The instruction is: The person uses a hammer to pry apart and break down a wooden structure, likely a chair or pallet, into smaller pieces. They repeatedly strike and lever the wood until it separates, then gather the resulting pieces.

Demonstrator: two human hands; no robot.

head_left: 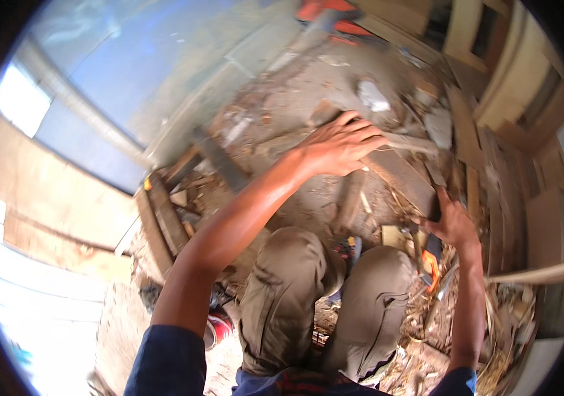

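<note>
A brown wooden plank (401,175) lies slantwise in front of my knees, raised over the littered ground. My left hand (343,146) reaches across its far left part, fingers bent over the top. At the near right end, my right hand (453,221) grips the plank between thumb and fingers. Below that hand, beside my right knee, is an orange and black tool (431,265), partly hidden; its kind is unclear. A small pale wood block (394,236) rests next to it.
Wood scraps and shavings cover the ground. Several planks (163,214) lie at the left, by a blue-grey panel (183,59). Wooden frames (519,72) stand along the right. A white lump (373,96) lies ahead; a red round object (218,329) sits beside my left leg.
</note>
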